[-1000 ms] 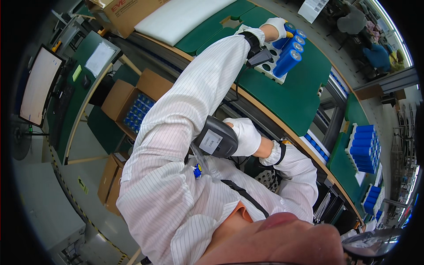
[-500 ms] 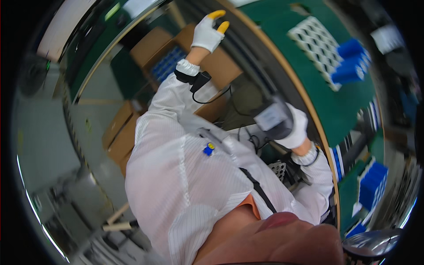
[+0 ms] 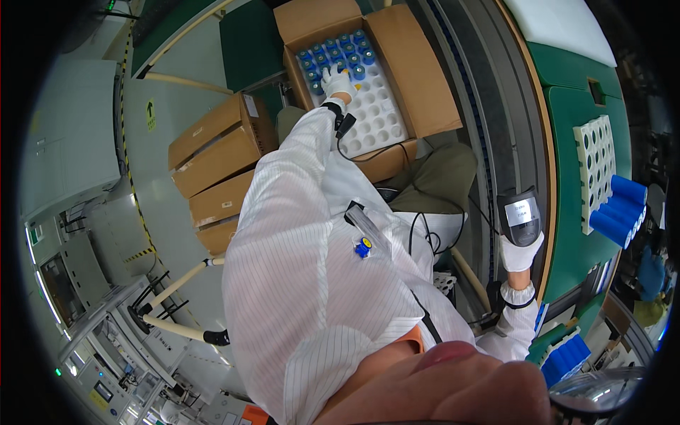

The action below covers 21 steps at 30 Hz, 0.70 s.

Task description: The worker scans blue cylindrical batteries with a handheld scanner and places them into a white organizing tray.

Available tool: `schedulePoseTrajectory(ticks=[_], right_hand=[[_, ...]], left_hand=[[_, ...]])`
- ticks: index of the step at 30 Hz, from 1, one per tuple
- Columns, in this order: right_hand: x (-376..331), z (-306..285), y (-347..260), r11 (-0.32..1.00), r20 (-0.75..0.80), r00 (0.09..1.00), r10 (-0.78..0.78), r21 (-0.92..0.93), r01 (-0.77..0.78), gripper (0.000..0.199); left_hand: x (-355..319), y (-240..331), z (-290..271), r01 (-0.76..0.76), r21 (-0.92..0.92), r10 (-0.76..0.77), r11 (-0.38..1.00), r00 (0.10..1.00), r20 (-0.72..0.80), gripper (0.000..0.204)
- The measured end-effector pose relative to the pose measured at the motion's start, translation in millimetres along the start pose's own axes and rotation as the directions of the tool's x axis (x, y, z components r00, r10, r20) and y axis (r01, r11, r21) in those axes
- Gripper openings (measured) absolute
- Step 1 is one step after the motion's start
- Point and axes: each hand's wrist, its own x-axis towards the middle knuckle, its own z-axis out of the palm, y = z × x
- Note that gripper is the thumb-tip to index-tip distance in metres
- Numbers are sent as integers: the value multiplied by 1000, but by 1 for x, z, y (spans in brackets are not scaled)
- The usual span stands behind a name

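My left hand (image 3: pixel 336 82), in a white glove, reaches down into an open cardboard box (image 3: pixel 418 64) on the floor. Its fingers rest on blue cylinders (image 3: pixel 333 58) standing in a white holed tray (image 3: pixel 379 113); whether it grips one is unclear. My right hand (image 3: pixel 521 249), also gloved, is closed around a grey handheld scanner (image 3: pixel 519 216) beside the edge of the green workbench (image 3: pixel 570 212). On the bench lies a second white holed tray (image 3: pixel 595 166) with several blue cylinders (image 3: pixel 620 209) at its near end.
Closed cardboard boxes (image 3: pixel 216 166) are stacked on the floor to the left. A black cable (image 3: pixel 418 234) loops across my lap. More blue cylinders (image 3: pixel 563 358) sit low at the right. A white foam sheet (image 3: pixel 559 25) lies on the far bench. Machines (image 3: pixel 106 340) stand at lower left.
My view has swung from the bench to the floor. My left hand left the bench tray and went down into the open box. My right hand with the scanner moved to the bench edge.
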Motion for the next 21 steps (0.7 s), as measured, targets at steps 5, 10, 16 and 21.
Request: schedulePoseTrajectory(ticks=[5, 10, 16, 21], right_hand=[[-10, -3, 12, 998, 4, 1000, 22, -59, -21, 83], [16, -6, -23, 999, 67, 997, -37, -14, 38, 26], [34, -4, -47, 1000, 123, 992, 13, 8, -14, 22], [33, -9, -44, 1000, 141, 990, -13, -22, 16, 24]], left_hand=[[26, 23, 17, 138, -21, -138, 990, 990, 22, 66], [43, 38, 24, 272, -38, -271, 961, 962, 33, 57], [45, 45, 25, 300, -76, -301, 951, 954, 7, 57], [40, 33, 33, 74, -207, -125, 976, 962, -242, 42]])
